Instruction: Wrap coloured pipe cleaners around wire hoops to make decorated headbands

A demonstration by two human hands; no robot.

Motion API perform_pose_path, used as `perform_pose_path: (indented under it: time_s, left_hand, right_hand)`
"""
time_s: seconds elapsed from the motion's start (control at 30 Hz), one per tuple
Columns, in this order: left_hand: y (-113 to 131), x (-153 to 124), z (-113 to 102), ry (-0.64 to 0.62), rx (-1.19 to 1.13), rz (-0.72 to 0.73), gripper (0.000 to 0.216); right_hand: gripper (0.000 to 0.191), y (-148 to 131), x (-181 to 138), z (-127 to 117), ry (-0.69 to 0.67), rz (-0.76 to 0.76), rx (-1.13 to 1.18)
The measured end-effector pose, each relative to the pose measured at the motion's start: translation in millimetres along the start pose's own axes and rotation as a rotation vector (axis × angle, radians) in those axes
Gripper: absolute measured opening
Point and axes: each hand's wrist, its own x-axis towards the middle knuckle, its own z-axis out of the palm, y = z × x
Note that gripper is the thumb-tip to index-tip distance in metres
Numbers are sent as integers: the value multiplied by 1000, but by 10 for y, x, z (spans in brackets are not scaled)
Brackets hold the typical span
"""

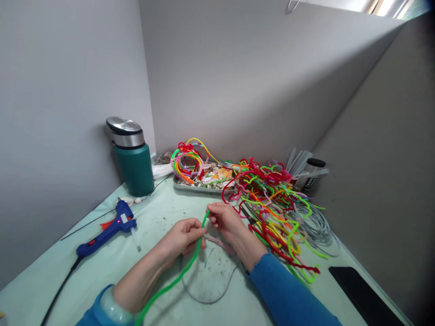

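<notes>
A long bright green pipe cleaner (pixel 183 272) runs up from the bottom edge between my hands. My left hand (pixel 186 233) pinches it with thumb and forefinger a little below its upper end. At that upper end, the fingertips of my right hand (pixel 226 219) are closed on it. Beneath my hands, a thin grey wire (pixel 207 302) curves in a loop just over the table. A pale pink fuzzy piece (pixel 220 244) shows beside my right wrist; whether it joins the wire is partly hidden by my hands.
A blue glue gun (pixel 107 233) lies left, its cord trailing forward. Behind it stands a green bottle (pixel 132 163). A metal tray (pixel 204 188) holds small pieces and coiled pipe cleaners. Right are tangled pipe cleaners (pixel 268 190), coiled grey wire (pixel 316 226), scissors (pixel 272 228) and a black phone-like slab (pixel 363 294).
</notes>
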Motion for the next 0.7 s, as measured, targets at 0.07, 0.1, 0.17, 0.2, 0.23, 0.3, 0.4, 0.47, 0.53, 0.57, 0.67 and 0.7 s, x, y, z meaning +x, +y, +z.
perform_pose_path:
  time_s: [0.07,0.1,0.17,0.2,0.23,0.3,0.4,0.47,0.53,0.57,0.67,0.7]
  left_hand:
    - [3,-8,-8,-46,10,-31,25]
    - [4,-13,-12,-69,29,-43,25]
    - [8,-25,-17,-103,77,-63,29]
    - [10,-31,-17,-111,100,-76,31]
    - [11,-36,-16,-112,118,-87,32]
    - [11,-39,-17,-94,125,-89,34]
    - [3,-18,-35,-22,73,-59,32]
    - [-7,9,-62,42,14,-61,31]
    - [-22,36,-90,76,-45,-62,32]
    - [-31,47,-102,82,-70,-55,33]
    - [-52,64,-116,77,-95,-37,33]
    - [-56,64,-115,80,-93,-36,33]
  right_hand:
    - [22,-28,24,-39,60,-46,14]
    - [23,-49,38,-68,91,-65,26]
    - [25,-103,70,-148,153,-99,51]
    - [25,-134,86,-193,183,-118,64]
    - [26,-165,100,-238,212,-139,75]
    - [27,-223,117,-308,256,-175,92]
    - [26,-276,96,-320,255,-180,76]
    - [28,-269,52,-258,186,-133,-10]
    - [32,-221,-5,-160,78,-80,-152]
    - [32,-184,-33,-106,20,-65,-229]
    - [27,-58,-91,35,-102,-92,-365]
    - [26,-24,-98,67,-102,-108,-371]
